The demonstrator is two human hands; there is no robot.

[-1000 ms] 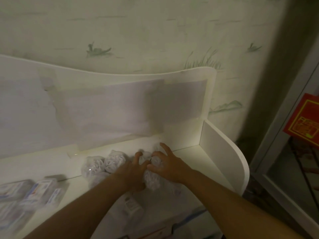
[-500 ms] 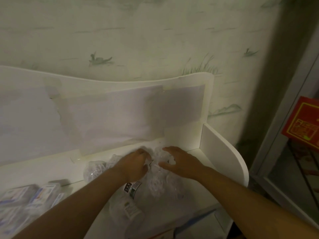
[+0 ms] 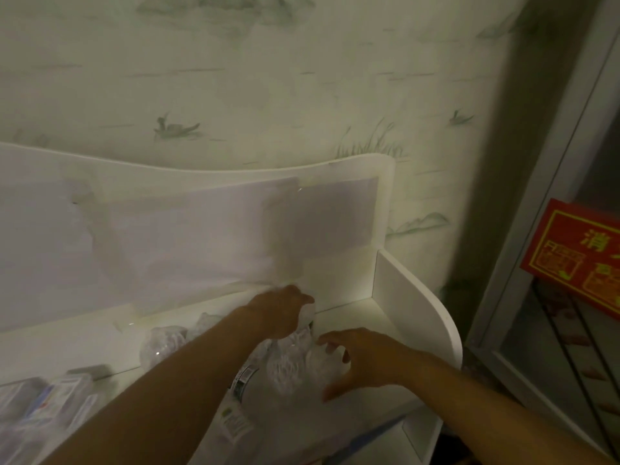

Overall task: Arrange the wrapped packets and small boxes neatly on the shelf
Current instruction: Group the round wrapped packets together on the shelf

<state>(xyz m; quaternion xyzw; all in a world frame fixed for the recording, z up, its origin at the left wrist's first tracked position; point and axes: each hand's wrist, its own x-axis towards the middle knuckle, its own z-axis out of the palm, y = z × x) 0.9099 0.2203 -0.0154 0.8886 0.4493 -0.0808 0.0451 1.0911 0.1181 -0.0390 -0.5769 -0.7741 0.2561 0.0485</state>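
Since a moment before, the left hand (image 3: pixel 281 313) had carried one wrapped packet (image 3: pixel 307 317) toward the shelf (image 3: pixel 352 317) back corner, grip closed around it, while the right hand (image 3: pixel 362 359) hovered open over the remaining packets (image 3: pixel 295 364), suggesting corner-first stacking.

I count two hands (image 3: pixel 280 313), roughly four wrapped packets (image 3: pixel 295 364) bunched mid-shelf though blur hides their edges, about three small boxes (image 3: pixel 57 394) near left, and one red sign (image 3: pixel 577 260) right.
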